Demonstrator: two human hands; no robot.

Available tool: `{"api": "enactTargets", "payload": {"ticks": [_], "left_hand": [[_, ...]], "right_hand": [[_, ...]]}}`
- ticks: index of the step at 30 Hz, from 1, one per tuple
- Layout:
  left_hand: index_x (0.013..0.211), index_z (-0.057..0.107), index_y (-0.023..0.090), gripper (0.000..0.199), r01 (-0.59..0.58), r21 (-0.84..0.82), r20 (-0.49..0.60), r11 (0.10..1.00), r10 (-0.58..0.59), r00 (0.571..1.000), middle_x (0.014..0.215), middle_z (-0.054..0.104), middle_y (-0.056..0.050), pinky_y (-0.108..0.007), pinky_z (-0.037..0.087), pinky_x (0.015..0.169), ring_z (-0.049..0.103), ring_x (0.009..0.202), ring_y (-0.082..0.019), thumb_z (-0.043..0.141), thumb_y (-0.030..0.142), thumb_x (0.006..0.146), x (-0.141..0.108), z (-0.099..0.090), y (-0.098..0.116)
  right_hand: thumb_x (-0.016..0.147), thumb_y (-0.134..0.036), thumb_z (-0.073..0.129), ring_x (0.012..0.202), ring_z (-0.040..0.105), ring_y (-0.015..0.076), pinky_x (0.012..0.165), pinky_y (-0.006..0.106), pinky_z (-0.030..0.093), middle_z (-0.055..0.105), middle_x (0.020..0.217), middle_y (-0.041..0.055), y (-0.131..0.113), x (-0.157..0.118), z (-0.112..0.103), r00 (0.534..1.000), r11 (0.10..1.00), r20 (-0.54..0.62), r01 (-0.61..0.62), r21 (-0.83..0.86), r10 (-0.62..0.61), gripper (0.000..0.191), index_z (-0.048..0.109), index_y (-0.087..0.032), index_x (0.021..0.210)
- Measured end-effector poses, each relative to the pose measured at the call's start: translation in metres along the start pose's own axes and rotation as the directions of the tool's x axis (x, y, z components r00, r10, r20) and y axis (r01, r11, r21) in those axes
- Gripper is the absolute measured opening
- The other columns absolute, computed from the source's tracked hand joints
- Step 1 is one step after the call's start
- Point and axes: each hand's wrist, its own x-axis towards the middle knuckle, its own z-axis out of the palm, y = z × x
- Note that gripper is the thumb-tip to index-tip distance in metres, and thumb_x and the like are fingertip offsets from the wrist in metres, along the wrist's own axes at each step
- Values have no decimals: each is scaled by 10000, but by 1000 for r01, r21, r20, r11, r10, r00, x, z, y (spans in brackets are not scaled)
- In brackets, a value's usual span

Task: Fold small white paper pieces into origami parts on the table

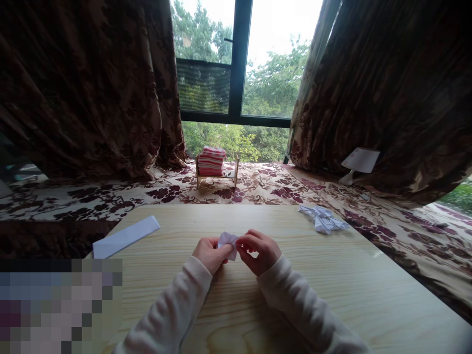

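Between my two hands is a small piece of folded white paper (pixel 227 240), creased into facets. My left hand (pixel 210 254) grips its left side, thumb laid across the front. The fingertips of my right hand (pixel 260 250) pinch the paper's right edge, with a gap showing between thumb and fingers. Both hands are just over the middle of the pale wooden table (pixel 295 295). Exactly how the paper is folded is too small to tell.
Long folded white paper (pixel 126 237) lies at the table's left edge. Several folded paper pieces (pixel 323 219) are heaped at the far right. Beyond the table, a small rack (pixel 236 172) holds stacked red-and-white cloths (pixel 211 161); a white lamp (pixel 360 160) stands right. The lower left corner is pixelated.
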Motion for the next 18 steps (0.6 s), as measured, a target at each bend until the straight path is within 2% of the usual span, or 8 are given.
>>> {"api": "enactTargets", "payload": {"ticks": [6,10,15,18], "left_hand": [[560,671,103,139,27,7,-8,1000,-27,1000,415,565,-5,-215,413,415,491,411,-107,630,230,522,3,-1,-3],[559,663,106,143,68,-45,-12,997,-69,998,434,577,-10,-234,450,431,504,416,-109,634,233,501,3,0,-2],[574,658,103,164,98,-102,-25,990,-101,995,469,591,-14,-235,469,436,514,433,-103,639,239,484,2,1,1],[563,653,101,153,96,-87,-42,992,-100,994,454,583,-12,-234,467,421,510,423,-104,639,235,489,1,1,1]], "right_hand": [[793,-191,494,632,501,110,569,202,379,559,672,10,-7,2,-11,983,964,46,185,-190,-179,136,625,-210,763],[825,-183,466,623,457,122,568,224,344,551,661,19,-13,5,-16,961,903,77,277,-330,-266,183,641,-206,775],[837,-175,445,604,420,132,557,246,314,540,631,26,-20,7,-15,941,850,77,331,-409,-329,217,642,-183,745],[838,-170,434,594,420,135,554,253,314,538,614,25,-21,6,-13,941,849,65,328,-413,-332,235,636,-182,718]]}}
